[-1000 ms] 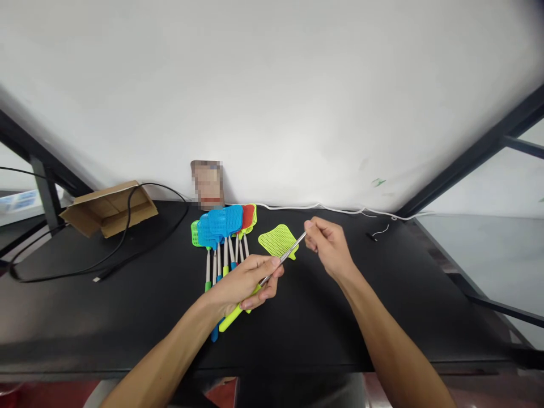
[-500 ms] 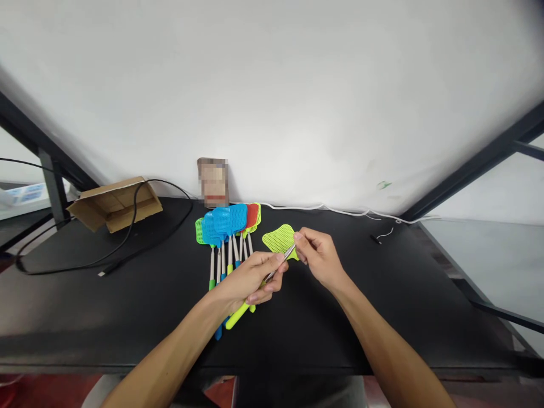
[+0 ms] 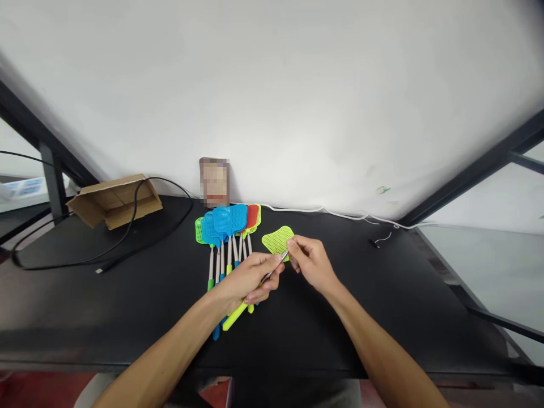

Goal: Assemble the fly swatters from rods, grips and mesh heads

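My left hand [image 3: 257,275] is wrapped round the metal shaft of a fly swatter, whose yellow-green handle [image 3: 235,316] sticks out below the palm. Thumb and fingers of my right hand [image 3: 310,259] pinch the shaft's upper end, close to my left fingertips. Just behind both hands is a yellow-green mesh swatter head [image 3: 278,239]; its neck is hidden, so I cannot tell how it joins the shaft. Left of it lies a bunch of fly swatters [image 3: 229,220] with blue, green, red and yellow-green heads, metal shafts and coloured grips, partly covered by my left hand.
An open cardboard box [image 3: 117,204] stands at the back left, with a black cable [image 3: 136,221] looped across it and the black table [image 3: 161,317]. A blurred packet [image 3: 215,182] leans on the wall. A white cord [image 3: 297,209] runs along the back edge.
My right hand has moved left and slightly down toward my left hand. Less of the metal shaft shows between them. The left hand keeps its grip almost in place.
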`<state>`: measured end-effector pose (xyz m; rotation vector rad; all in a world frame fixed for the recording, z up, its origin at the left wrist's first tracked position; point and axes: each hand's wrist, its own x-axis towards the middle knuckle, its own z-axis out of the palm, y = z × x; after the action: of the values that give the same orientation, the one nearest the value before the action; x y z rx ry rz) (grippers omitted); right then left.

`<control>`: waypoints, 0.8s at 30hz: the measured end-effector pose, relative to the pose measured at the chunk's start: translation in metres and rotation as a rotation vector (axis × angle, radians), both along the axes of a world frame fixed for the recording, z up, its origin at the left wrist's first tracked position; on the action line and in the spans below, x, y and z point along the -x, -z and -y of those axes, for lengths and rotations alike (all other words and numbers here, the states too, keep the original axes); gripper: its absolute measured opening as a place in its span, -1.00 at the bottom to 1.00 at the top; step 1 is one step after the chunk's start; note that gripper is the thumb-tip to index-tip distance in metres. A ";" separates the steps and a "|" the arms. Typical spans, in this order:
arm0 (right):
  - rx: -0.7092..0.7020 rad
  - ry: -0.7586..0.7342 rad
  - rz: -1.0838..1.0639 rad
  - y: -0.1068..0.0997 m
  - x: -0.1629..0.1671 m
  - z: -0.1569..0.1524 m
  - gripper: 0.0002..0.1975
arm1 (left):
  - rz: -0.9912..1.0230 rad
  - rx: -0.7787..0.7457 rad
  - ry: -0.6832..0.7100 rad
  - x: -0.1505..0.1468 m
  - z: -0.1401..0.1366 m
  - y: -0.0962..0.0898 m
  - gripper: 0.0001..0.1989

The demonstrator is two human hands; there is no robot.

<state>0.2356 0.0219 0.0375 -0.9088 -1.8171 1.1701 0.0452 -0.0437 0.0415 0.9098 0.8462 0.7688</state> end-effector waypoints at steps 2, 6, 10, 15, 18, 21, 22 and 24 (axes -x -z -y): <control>0.025 -0.004 0.026 0.003 -0.002 -0.005 -0.45 | 0.022 -0.011 -0.011 0.001 -0.001 0.000 -0.61; -0.241 0.384 0.354 0.017 -0.011 -0.022 -0.49 | 0.042 -0.017 -0.090 0.001 -0.002 -0.002 -0.65; -0.370 0.434 0.859 0.032 0.002 -0.024 -0.35 | 0.045 -0.064 -0.206 -0.002 -0.004 -0.003 -0.73; -0.207 0.296 0.936 0.024 0.015 -0.022 -0.36 | 0.091 -0.045 -0.244 -0.003 -0.009 0.002 -0.80; -0.128 0.266 0.877 0.017 0.008 -0.025 -0.37 | 0.109 -0.018 -0.245 -0.002 -0.012 0.003 -0.81; -0.068 0.226 0.806 0.014 -0.003 -0.029 -0.46 | 0.095 -0.002 -0.235 -0.002 -0.012 0.000 -0.80; -0.039 0.190 0.768 0.014 -0.007 -0.030 -0.52 | 0.086 -0.007 -0.232 -0.002 -0.012 -0.001 -0.80; 0.019 0.077 0.682 0.014 -0.016 -0.035 -0.65 | 0.061 -0.033 -0.227 -0.002 -0.011 -0.002 -0.81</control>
<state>0.2519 0.0568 0.0232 -1.5044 -2.2660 0.8829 0.0474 -0.0327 0.0436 0.8238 0.8947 1.0053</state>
